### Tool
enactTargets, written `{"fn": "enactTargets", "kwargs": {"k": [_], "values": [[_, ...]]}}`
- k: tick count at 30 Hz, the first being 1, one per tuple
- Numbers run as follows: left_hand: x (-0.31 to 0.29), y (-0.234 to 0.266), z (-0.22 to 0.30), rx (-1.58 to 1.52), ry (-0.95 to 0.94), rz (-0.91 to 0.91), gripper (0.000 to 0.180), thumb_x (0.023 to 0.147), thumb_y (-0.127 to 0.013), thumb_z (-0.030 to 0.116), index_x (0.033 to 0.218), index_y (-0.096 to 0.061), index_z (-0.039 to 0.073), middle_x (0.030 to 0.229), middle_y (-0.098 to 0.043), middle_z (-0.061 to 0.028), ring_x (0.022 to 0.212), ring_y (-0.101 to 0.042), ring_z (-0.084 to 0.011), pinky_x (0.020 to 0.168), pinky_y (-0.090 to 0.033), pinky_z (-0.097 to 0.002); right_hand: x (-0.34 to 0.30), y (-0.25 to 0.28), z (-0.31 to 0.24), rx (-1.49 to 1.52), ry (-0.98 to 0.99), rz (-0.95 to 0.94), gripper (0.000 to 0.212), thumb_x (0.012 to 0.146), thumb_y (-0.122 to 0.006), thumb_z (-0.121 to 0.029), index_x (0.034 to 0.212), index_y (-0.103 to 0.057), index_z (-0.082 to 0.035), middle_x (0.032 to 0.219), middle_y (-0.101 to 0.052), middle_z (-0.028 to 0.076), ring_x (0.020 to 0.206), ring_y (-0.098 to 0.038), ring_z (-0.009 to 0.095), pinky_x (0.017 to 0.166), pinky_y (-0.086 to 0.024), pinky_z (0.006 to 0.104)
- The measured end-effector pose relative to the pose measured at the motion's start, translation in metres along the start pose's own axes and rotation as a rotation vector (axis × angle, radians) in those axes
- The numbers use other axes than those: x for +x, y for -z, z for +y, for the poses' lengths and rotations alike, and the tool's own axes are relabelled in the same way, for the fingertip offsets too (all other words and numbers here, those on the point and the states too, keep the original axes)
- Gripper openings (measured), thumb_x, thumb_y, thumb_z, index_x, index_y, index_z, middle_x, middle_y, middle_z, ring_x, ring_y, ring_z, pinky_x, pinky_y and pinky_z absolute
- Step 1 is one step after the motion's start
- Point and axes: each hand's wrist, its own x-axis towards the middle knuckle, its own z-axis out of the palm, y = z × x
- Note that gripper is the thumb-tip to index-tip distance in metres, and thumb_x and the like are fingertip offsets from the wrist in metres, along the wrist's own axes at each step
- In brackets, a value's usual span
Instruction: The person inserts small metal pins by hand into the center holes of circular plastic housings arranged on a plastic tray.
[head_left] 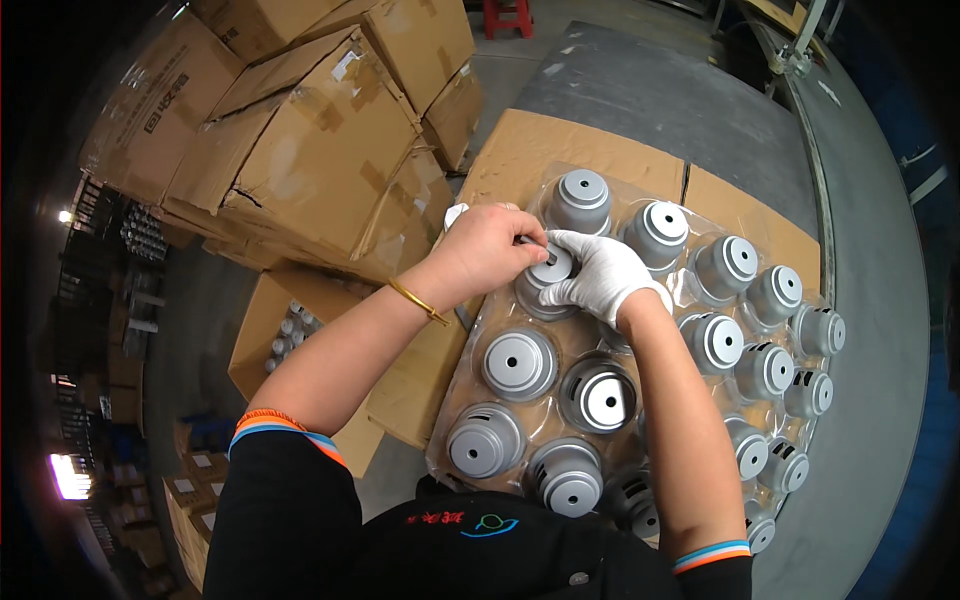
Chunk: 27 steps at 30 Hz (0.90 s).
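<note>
My right hand (pixel 605 277), in a white glove, wraps its thumb and fingers round a grey metal cup-shaped housing (pixel 541 298) with a hole in its top. At that same top my bare left hand (pixel 487 250) has its fingers pinched together. Something small and dark shows between them, too hidden to name. A bit of white material (pixel 455 214) sticks out beside the left hand. Similar grey housings stand all around in a clear plastic tray (pixel 440 445), among them one (pixel 520 363) just nearer to me and another (pixel 579 202) just beyond my hands.
Under the tray lies brown cardboard (pixel 570 140). Large cardboard boxes (pixel 310 140) are stacked at the left. Below them an open carton (pixel 262 325) holds small grey parts. A dark grey sheet (pixel 670 105) lies beyond, and a red stool (pixel 508 18) stands at the back.
</note>
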Motion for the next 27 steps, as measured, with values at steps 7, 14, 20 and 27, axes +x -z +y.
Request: {"fn": "enactTargets", "kwargs": {"k": [7,14,20,27], "values": [[0.005,-0.010,0.021,0.533,-0.365,0.053,0.009,0.076,-0.068,0.013,0.075,-0.068,0.004,0.076,-0.064,-0.0131,0.078,-0.063,-0.0333,0.071,-0.052,-0.0399,0.002,0.001,0.004,-0.010,0.006,-0.015,0.061,0.064,-0.082,-0.024,0.121,-0.062,-0.014,0.110,-0.068,0.014,0.104,-0.063,0.033,0.089,-0.049,0.0377],[0.018,-0.010,0.035,0.669,-0.308,-0.121,0.012,0.071,-0.058,0.008,0.073,-0.069,0.003,0.076,-0.065,-0.0186,0.072,-0.065,-0.0359,0.063,-0.053,-0.0436,-0.001,0.004,-0.004,-0.028,0.008,0.014,0.049,0.064,-0.083,-0.025,0.107,-0.067,-0.009,0.098,-0.070,0.016,0.091,-0.065,0.033,0.080,-0.050,0.0359],[0.020,-0.014,0.025,0.628,-0.245,-0.194,0.017,0.076,-0.062,0.017,0.073,-0.069,0.002,0.079,-0.067,-0.0175,0.076,-0.066,-0.0351,0.069,-0.053,-0.0453,0.002,-0.002,0.002,-0.041,0.024,0.003,0.050,0.065,-0.082,-0.025,0.110,-0.066,-0.012,0.100,-0.069,0.015,0.094,-0.064,0.034,0.083,-0.050,0.0377],[0.020,-0.004,0.037,0.711,-0.194,-0.288,0.020,0.081,-0.064,0.022,0.077,-0.069,0.004,0.084,-0.067,-0.0170,0.082,-0.066,-0.0346,0.072,-0.052,-0.0444,-0.003,-0.004,0.001,-0.007,0.003,0.034,0.057,0.064,-0.084,-0.016,0.118,-0.064,-0.011,0.104,-0.070,0.010,0.094,-0.065,0.027,0.084,-0.049,0.0348]]}}
